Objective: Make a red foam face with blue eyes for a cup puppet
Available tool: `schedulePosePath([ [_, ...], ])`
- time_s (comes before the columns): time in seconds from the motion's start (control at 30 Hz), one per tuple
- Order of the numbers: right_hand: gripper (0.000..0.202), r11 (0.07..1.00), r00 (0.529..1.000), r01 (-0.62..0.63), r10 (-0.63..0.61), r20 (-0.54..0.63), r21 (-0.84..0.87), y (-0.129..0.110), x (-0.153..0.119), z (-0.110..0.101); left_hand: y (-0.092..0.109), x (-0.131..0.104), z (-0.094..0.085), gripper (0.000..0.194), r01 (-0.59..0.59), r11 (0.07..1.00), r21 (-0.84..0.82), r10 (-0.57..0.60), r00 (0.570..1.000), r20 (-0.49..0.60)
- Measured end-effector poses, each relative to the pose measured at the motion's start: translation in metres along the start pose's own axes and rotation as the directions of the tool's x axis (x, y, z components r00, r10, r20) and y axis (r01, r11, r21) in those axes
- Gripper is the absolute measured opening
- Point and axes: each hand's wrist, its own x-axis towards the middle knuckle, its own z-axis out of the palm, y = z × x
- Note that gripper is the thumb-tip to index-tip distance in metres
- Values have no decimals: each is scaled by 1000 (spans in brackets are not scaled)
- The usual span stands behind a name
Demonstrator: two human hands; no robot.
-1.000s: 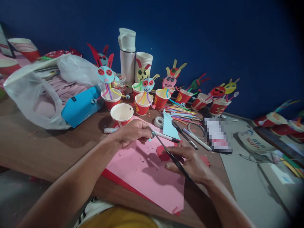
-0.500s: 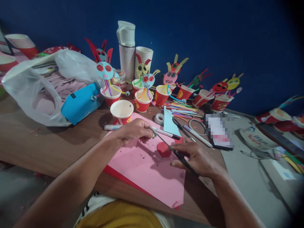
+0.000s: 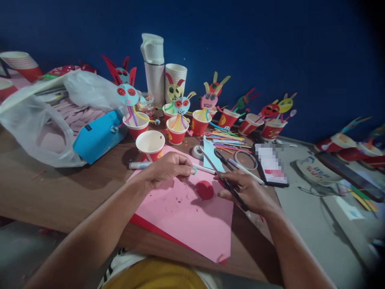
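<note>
My left hand (image 3: 173, 169) pinches a small teal piece (image 3: 195, 171) between thumb and fingertips, above a pink paper sheet (image 3: 192, 224). In my right hand (image 3: 243, 188) is a long slim tool (image 3: 224, 178), black at the back and grey at the front. Whether it is a blade or tweezers I cannot tell. Its tip points up and left, apart from the teal piece. A red paper disc (image 3: 205, 190) lies on the pink sheet between my hands, with dark crumbs beside it. Just behind my left hand stands a red and white paper cup (image 3: 150, 144).
Paper cups with paper-faced figures (image 3: 177, 128) line the table's back. Colourful sticks (image 3: 225, 139), tape (image 3: 198, 151), a light-blue paper scrap (image 3: 209, 150), pens (image 3: 246, 171) and a phone (image 3: 272, 164) lie behind my right hand. A plastic bag (image 3: 33, 124) and thermos (image 3: 154, 76) stand left.
The slim tool's tip has moved up and away from my left fingertips, where it was beside the teal piece. My left hand keeps its pinch; the view has shifted slightly.
</note>
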Motion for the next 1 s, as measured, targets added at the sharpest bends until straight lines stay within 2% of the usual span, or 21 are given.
schedulePosePath([
  [0.17,46,972,988,-152,150,-27,-178,-1,-18,-7,-1,2,4,14,8,993,-116,-22,993,-113],
  [0.33,39,901,979,-199,198,-41,-387,5,-56,-11,-5,4,13,18,14,982,-186,-38,991,-128],
  [0.43,38,882,974,-221,223,-45,-416,3,-77,-11,-7,5,18,18,11,977,-214,-42,989,-140],
  [0.53,38,855,952,-301,294,-82,-422,0,-92,-8,-8,5,22,18,0,972,-235,-39,986,-162],
  [0.67,38,836,918,-396,369,-146,-379,6,-110,-2,-8,6,26,19,-12,967,-255,-38,981,-190],
  [0.8,38,884,910,-406,367,-193,-232,8,-122,3,-9,5,29,17,-3,961,-275,-53,979,-196],
  [0.9,43,925,915,-376,360,-180,-60,-1,-117,4,-11,6,31,17,11,959,-283,-65,981,-183],
  [1.0,44,929,921,-363,370,-125,80,-14,-99,6,-13,7,33,18,21,959,-281,-73,982,-176],
])
